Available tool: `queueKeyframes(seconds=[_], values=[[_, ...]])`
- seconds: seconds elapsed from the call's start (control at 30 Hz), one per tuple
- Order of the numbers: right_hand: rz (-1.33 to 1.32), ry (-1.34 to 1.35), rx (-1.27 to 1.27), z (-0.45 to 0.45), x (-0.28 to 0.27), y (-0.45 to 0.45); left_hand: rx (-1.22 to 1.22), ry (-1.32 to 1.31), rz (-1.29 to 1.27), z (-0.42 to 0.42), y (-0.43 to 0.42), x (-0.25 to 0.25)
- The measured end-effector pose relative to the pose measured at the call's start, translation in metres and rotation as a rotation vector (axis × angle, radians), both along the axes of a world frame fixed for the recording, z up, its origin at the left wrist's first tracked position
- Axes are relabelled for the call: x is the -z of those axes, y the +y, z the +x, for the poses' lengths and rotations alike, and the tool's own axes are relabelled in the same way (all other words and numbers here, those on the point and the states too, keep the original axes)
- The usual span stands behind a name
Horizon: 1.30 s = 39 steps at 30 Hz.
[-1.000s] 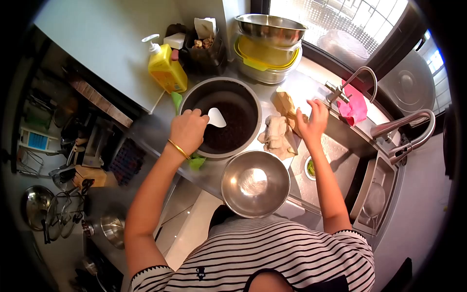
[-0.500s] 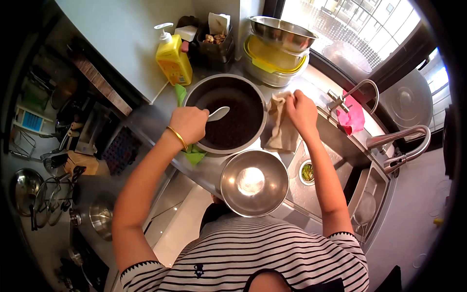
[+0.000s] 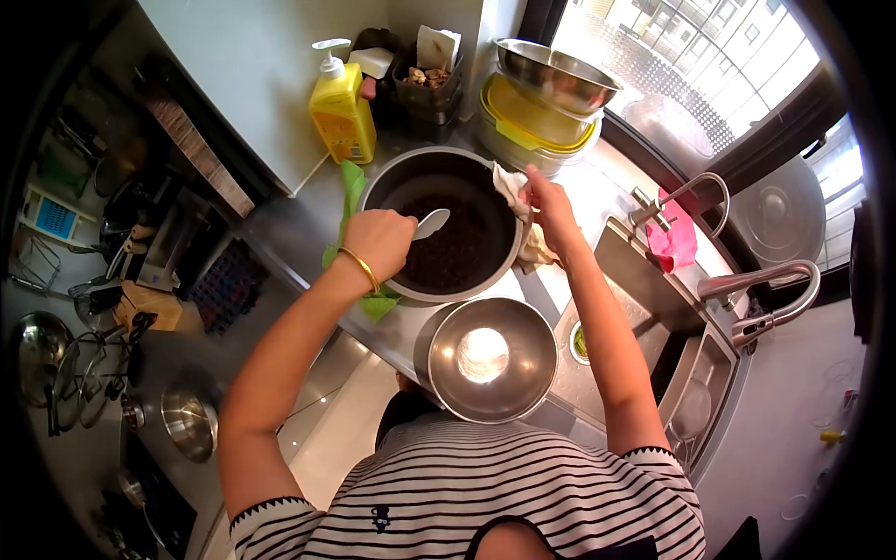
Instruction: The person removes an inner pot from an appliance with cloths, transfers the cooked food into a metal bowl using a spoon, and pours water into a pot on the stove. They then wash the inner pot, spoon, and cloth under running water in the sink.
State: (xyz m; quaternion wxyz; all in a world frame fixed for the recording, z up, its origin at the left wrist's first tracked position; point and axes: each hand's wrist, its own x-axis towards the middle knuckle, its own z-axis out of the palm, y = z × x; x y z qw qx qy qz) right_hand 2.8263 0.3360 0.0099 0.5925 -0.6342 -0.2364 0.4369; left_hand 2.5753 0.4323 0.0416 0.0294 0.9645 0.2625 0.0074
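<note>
My left hand [image 3: 377,246], with a gold bangle at the wrist, is closed on the handle of a white spoon [image 3: 433,223]. The spoon's bowl hangs over the inside of a large round pot [image 3: 439,171] with dark contents, whose kind I cannot make out. At the pot's right rim, my right hand [image 3: 551,213] grips a beige cloth [image 3: 508,187]; one end is against the rim and the rest hangs below the fingers. Green cloth [image 3: 352,196] shows along the pot's left side. A shiny metal bowl [image 3: 495,387] sits just in front of the pot.
Behind the pot stand a yellow pump bottle [image 3: 343,117], a dark container [image 3: 429,93] and stacked bowls [image 3: 555,79]. To the right are the sink [image 3: 621,280], a curved faucet [image 3: 779,271] and a pink cloth [image 3: 674,233]. A knife block [image 3: 149,303] is at far left.
My right hand has moved left with the beige cloth, bringing it onto the pot's right rim. My left hand still holds the spoon over the pot. The view has shifted slightly.
</note>
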Motion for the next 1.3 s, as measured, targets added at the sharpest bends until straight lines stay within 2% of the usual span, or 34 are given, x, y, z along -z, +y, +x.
queueKeyframes(seconds=[0.13, 0.17, 0.23, 0.3, 0.37, 0.43, 0.5, 0.53, 0.57, 0.63, 0.77, 0.83, 0.97, 1.1, 1.17, 1.2, 1.23, 1.3], values=[[-0.027, -0.096, 0.062, 0.0, 0.04, 0.004, -0.014, 0.081, 0.025, 0.007, 0.002, 0.002], [-0.023, -0.095, 0.059, -0.004, 0.031, 0.002, -0.013, 0.14, 0.025, 0.007, 0.005, 0.001], [-0.224, -0.13, -0.058, -0.015, 0.006, -0.008, 0.019, 0.144, 0.066, 0.007, 0.009, -0.003], [-0.149, -0.162, -0.119, -0.011, 0.013, -0.008, 0.063, 0.152, 0.11, 0.007, 0.015, -0.014], [-0.079, -0.297, -0.215, -0.006, 0.014, -0.007, 0.099, 0.068, 0.259, 0.009, 0.027, -0.031], [-0.004, -0.326, -0.197, -0.006, 0.012, -0.002, 0.147, 0.078, 0.317, 0.013, 0.037, -0.035], [0.085, -0.532, -0.244, -0.003, 0.001, 0.007, 0.275, 0.042, 0.551, 0.017, 0.045, -0.032], [0.07, -0.661, -0.235, -0.005, -0.011, 0.006, 0.294, 0.086, 0.56, 0.019, 0.048, -0.032], [0.07, -0.66, -0.235, -0.005, -0.011, 0.008, 0.294, 0.086, 0.56, 0.021, 0.051, -0.03], [0.198, -1.058, -0.232, -0.002, -0.012, 0.012, 0.329, 0.112, 0.433, 0.026, 0.055, -0.023], [0.197, -0.98, -0.256, -0.008, -0.019, 0.014, 0.295, 0.17, 0.26, 0.032, 0.059, -0.014], [0.209, -1.0, -0.239, -0.007, -0.016, 0.015, 0.248, 0.004, 0.147, 0.032, 0.063, -0.006], [0.247, -0.968, -0.247, -0.012, -0.022, 0.014, 0.238, -0.094, 0.08, 0.032, 0.051, 0.0], [0.223, -1.009, -0.308, -0.013, -0.03, 0.011, 0.338, -0.13, 0.217, 0.022, 0.011, -0.01], [0.233, -1.023, -0.319, -0.009, -0.034, 0.015, 0.488, -0.109, 0.372, 0.015, -0.012, -0.011], [0.236, -1.024, -0.32, -0.008, -0.036, 0.017, 0.529, -0.087, 0.356, 0.01, -0.019, -0.01], [0.242, -1.035, -0.331, -0.008, -0.039, 0.019, 0.524, -0.084, 0.356, 0.008, -0.015, -0.013], [0.251, -1.044, -0.339, -0.006, -0.04, 0.025, 0.358, -0.128, 0.504, 0.006, 0.001, -0.027]])
